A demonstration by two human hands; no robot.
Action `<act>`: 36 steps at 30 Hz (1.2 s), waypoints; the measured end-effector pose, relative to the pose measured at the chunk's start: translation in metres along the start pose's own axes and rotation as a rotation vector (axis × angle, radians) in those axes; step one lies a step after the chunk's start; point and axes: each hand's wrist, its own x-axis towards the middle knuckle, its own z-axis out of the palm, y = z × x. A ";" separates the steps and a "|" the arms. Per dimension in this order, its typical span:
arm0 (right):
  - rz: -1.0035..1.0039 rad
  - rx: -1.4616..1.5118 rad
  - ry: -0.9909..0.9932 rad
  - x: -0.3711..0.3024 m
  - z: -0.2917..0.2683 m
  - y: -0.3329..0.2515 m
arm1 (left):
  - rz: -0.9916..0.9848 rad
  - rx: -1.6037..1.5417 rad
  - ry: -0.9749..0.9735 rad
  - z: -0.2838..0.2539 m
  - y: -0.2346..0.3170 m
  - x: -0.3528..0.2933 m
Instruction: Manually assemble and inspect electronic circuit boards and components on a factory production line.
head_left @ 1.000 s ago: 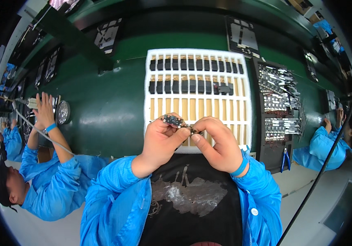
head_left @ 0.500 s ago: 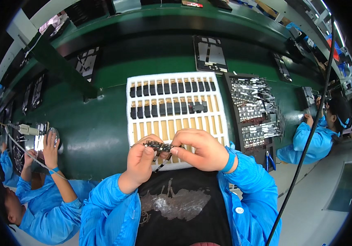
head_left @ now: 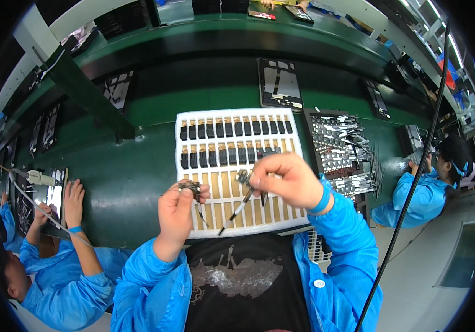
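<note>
My left hand (head_left: 175,214) pinches a small bundle of dark circuit boards (head_left: 192,186) between thumb and fingers, with a thin dark tail hanging below. Over the middle of the white foam tray (head_left: 180,191), my right hand (head_left: 288,180) is closed on a small circuit board with a flex cable (head_left: 239,208), whose black and white strip slants down toward my body. The hands are apart from each other. Black parts with tan ends (head_left: 227,128) fill slots in the tray's upper two rows; a dark piece lies across slots near my right fingers, partly hidden.
A dark tray of loose boards with strips (head_left: 340,144) stands to the right. Beyond the foam tray lies a flat device housing (head_left: 279,83). A green post (head_left: 91,97) rises at left. Co-workers in blue sit on both sides, and a black cable (head_left: 414,188) crosses at right.
My hands were together on one cluster of boards; they have separated. The right has moved up and right with one board and its cable, while the left keeps the rest.
</note>
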 end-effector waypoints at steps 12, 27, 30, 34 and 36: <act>-0.089 0.272 0.625 0.147 -0.150 0.006 | -0.062 -0.224 0.222 -0.034 -0.005 -0.007; 0.351 0.650 1.020 0.162 -0.205 0.159 | -0.108 -0.248 0.196 -0.023 -0.006 -0.017; 0.372 0.259 0.874 0.141 -0.177 0.122 | -0.064 -0.216 0.103 -0.022 -0.010 -0.017; -0.020 -0.433 0.538 0.081 -0.123 0.097 | -0.090 -0.227 0.069 -0.019 -0.009 -0.016; 0.011 -0.766 0.328 0.043 -0.088 0.075 | -0.125 -0.233 0.105 -0.015 -0.008 -0.015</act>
